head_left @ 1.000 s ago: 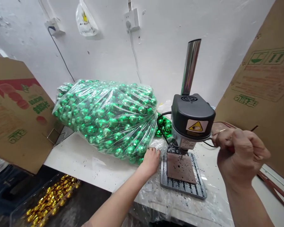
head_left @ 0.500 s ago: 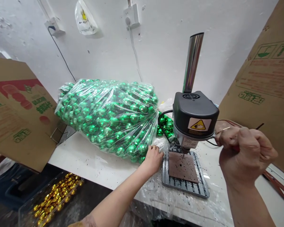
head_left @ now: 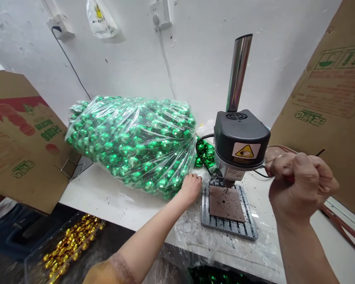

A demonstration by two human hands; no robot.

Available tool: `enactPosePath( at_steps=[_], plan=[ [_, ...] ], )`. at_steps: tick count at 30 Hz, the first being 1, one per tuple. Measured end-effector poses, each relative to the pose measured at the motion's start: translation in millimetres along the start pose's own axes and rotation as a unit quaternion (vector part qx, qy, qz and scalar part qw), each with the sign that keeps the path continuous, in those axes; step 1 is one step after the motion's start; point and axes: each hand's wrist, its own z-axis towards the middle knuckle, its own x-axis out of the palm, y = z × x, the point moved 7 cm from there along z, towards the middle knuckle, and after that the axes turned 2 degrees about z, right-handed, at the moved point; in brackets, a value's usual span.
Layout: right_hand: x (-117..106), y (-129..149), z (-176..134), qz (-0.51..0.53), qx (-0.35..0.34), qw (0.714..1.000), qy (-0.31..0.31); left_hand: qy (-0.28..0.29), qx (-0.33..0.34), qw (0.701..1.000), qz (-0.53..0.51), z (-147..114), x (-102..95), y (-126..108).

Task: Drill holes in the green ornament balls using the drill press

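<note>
A benchtop drill press (head_left: 241,138) stands on the table, its black motor housing above a slotted grey base (head_left: 250,232). On that base lies a brown square plate (head_left: 232,211) with a small hole, strewn with dark shavings. My right hand (head_left: 303,181) is closed in a fist around the press's feed lever; a dark rod end sticks out beyond it. My left hand (head_left: 191,187) is at the lower right corner of a clear plastic bag (head_left: 133,146) full of faceted green balls. Its fingers are curled, and their tips are hidden.
More green balls (head_left: 205,154) lie behind the press, and others (head_left: 221,275) below the table edge. Gold balls (head_left: 72,244) fill a clear bin at lower left. Cardboard boxes (head_left: 26,157) flank both sides. Crumpled plastic film (head_left: 195,240) covers the table's front edge.
The view has shifted slightly, bringing more of the green balls below the table edge into sight. Both hands keep nearly the same place and pose.
</note>
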Motion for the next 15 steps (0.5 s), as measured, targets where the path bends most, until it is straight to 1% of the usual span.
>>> enactPosePath(
  at_steps=[3,5,8,11,15],
  plan=[
    [0,0,0,0.002,0.001,1.000,-0.005,0.000,0.028,1.000,-0.006,22,-6.0,-4],
    [0,0,0,0.004,0.003,1.000,-0.005,0.013,0.026,1.000,-0.011,36,-5.7,0],
    [-1,1,1,0.004,0.003,1.000,-0.005,0.031,-0.021,0.999,-0.015,51,-2.3,17],
    [-1,0,1,0.004,0.006,1.000,-0.005,0.029,-0.070,0.997,-0.025,58,0.0,35],
    [-1,0,1,0.011,0.004,1.000,-0.005,0.020,-0.099,0.993,-0.058,61,3.5,43]
  ],
)
